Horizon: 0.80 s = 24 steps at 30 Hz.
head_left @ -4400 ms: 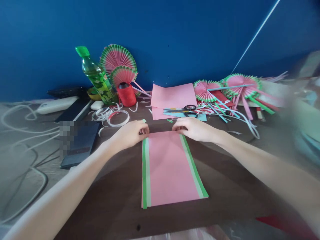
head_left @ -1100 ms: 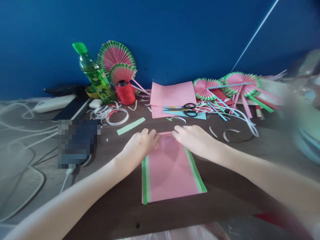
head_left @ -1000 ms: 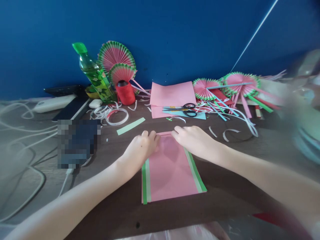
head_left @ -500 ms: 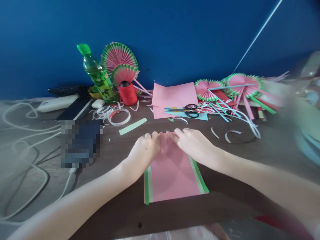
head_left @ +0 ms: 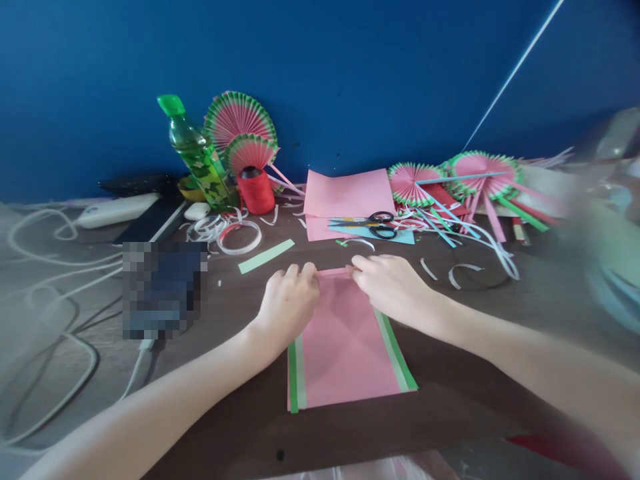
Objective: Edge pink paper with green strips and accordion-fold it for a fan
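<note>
A sheet of pink paper [head_left: 350, 353] lies flat on the dark table in front of me, with dark and light green strips along its left and right sides. Its far edge is turned into a narrow fold. My left hand [head_left: 293, 300] grips the left end of that fold with curled fingers. At the right end, my right hand [head_left: 387, 283] pinches the same fold between thumb and fingers. Between the two hands a short length of the folded edge shows. The fingertips of both hands are partly hidden.
Scissors [head_left: 367, 225] rest on pink and blue paper beyond my hands. Pleated paper fans [head_left: 240, 120], a green bottle [head_left: 200, 160] and red thread [head_left: 257, 192] stand at the back left. A tape roll [head_left: 239, 239], a light green strip [head_left: 267, 256] and cables [head_left: 95, 360] lie leftward.
Both hands have drawn slightly apart along the far edge, and the folded strip between them now shows more plainly. The paper has stayed about where it was.
</note>
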Each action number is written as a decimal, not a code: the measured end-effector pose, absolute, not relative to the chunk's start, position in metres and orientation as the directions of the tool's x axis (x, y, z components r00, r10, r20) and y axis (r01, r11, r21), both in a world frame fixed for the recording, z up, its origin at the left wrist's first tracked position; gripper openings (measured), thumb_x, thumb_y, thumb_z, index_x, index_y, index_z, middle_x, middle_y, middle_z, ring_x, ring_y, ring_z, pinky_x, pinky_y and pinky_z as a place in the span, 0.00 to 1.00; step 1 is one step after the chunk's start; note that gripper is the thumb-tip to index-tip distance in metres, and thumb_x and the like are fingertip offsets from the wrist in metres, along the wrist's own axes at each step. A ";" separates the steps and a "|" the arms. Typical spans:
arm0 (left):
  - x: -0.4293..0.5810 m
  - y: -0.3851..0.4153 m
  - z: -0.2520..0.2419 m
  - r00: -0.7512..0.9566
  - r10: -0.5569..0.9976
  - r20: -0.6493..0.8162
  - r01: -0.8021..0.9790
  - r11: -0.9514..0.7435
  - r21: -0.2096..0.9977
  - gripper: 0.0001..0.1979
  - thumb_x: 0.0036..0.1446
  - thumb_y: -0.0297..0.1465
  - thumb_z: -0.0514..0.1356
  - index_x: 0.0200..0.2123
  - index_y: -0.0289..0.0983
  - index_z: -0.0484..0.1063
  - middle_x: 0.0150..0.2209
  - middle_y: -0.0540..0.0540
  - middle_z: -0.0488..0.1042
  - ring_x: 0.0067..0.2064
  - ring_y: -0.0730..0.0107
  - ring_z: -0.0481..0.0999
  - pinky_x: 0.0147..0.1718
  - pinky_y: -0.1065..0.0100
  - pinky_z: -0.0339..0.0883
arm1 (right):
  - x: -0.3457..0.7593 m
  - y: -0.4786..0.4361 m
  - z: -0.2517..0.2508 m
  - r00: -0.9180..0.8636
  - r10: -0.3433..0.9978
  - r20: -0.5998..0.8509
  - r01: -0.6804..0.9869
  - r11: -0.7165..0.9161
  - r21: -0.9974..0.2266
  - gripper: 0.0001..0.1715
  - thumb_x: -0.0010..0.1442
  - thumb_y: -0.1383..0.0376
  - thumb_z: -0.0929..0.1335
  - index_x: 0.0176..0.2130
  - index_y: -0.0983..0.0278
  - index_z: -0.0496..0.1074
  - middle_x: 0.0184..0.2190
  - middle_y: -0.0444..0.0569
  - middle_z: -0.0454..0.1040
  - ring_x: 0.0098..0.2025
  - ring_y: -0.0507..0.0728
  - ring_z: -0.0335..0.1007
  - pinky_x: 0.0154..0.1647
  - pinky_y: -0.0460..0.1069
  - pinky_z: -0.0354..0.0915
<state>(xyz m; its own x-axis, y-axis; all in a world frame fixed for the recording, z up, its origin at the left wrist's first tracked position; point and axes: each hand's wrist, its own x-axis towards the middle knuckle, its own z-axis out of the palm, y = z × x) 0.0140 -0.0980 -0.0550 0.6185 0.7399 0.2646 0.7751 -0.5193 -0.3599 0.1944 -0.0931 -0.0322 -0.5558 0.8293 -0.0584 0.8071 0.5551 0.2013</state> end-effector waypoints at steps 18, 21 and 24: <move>0.003 -0.070 -0.072 0.616 0.665 0.423 0.720 -0.693 0.040 0.10 0.60 0.24 0.47 0.41 0.31 0.66 0.36 0.42 0.64 0.38 0.66 0.66 0.40 0.64 0.65 | 0.222 -0.048 -0.047 -0.572 0.817 0.069 0.653 0.505 -0.564 0.07 0.55 0.66 0.65 0.31 0.65 0.72 0.28 0.46 0.69 0.30 0.52 0.63 0.32 0.47 0.58; 0.002 -0.066 -0.069 0.597 0.672 0.438 0.692 -0.708 0.144 0.10 0.60 0.24 0.48 0.40 0.32 0.67 0.36 0.43 0.63 0.38 0.68 0.67 0.41 0.66 0.66 | 0.224 -0.047 -0.043 -0.586 0.809 0.049 0.632 0.494 -0.597 0.07 0.54 0.69 0.64 0.30 0.65 0.72 0.29 0.47 0.71 0.33 0.53 0.65 0.35 0.48 0.59; 0.000 -0.061 -0.062 0.580 0.698 0.421 0.666 -0.703 0.249 0.10 0.59 0.23 0.48 0.38 0.33 0.69 0.36 0.44 0.64 0.39 0.69 0.68 0.41 0.67 0.66 | 0.226 -0.046 -0.040 -0.545 0.838 0.030 0.628 0.432 -0.647 0.07 0.53 0.68 0.64 0.29 0.65 0.72 0.27 0.45 0.73 0.29 0.52 0.66 0.32 0.47 0.59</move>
<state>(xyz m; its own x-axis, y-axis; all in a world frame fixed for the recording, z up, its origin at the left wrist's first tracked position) 0.0002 -0.0611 -0.0620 0.5795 0.6976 0.4213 0.6657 -0.7034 0.2490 0.2260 -0.0458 -0.0403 -0.5450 0.8379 0.0300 0.6282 0.4318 -0.6472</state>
